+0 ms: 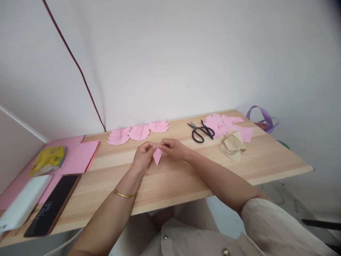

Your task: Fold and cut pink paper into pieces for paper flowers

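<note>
Both of my hands pinch a small folded pink paper triangle (157, 155) just above the wooden table (173, 181). My left hand (143, 156) holds its left upper corner, and my right hand (173, 148) holds the right upper corner; the point hangs down. Behind them, along the wall, lie three cut pink paper pieces (138, 132) in a row. A gold bangle sits on my left wrist.
Black scissors (200, 131) lie to the right, beside pink paper scraps (226, 125) and crumpled tan paper (233, 146). At the left are pink sheets (80, 156), a yellow packet (48, 160), a white box (23, 202) and a dark phone (53, 204). A purple ribbon (263, 119) hangs at the far right.
</note>
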Demonstrator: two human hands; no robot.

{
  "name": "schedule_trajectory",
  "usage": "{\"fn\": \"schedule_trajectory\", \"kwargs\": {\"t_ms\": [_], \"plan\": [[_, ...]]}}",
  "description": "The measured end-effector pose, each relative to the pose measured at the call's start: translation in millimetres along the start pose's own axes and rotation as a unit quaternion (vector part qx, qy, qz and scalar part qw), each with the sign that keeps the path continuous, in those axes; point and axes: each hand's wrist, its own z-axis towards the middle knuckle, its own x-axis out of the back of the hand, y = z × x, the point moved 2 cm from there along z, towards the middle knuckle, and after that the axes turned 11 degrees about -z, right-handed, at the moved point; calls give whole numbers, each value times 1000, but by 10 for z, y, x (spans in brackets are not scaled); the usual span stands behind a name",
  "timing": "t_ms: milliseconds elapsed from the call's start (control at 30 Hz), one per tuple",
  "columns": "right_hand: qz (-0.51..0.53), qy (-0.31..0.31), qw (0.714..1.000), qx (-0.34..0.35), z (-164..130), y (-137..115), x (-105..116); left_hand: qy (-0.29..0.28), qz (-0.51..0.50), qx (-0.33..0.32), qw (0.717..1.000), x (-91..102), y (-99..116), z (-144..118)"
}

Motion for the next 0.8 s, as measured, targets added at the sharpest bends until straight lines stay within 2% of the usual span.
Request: {"fn": "schedule_trajectory", "kwargs": {"t_ms": [100, 267, 400, 500, 633, 800], "plan": [[18, -7, 1000, 3, 5, 6, 16, -10, -11, 12, 1000, -4, -3, 5], [-6, 29, 1000, -3, 25, 41, 55, -15, -34, 52, 998, 2, -6, 21], [-19, 38, 999, 12, 33, 40, 36, 6, 2, 38, 999, 27, -10, 30], [-33, 60, 997, 41, 32, 15, 20, -9, 47, 21, 999, 36, -19, 26], [-44, 66, 996, 31, 27, 0, 3, -32, 102, 13, 994, 35, -30, 12], [-24, 73, 996, 47, 27, 1, 9, -54, 55, 40, 996, 16, -34, 6]]}}
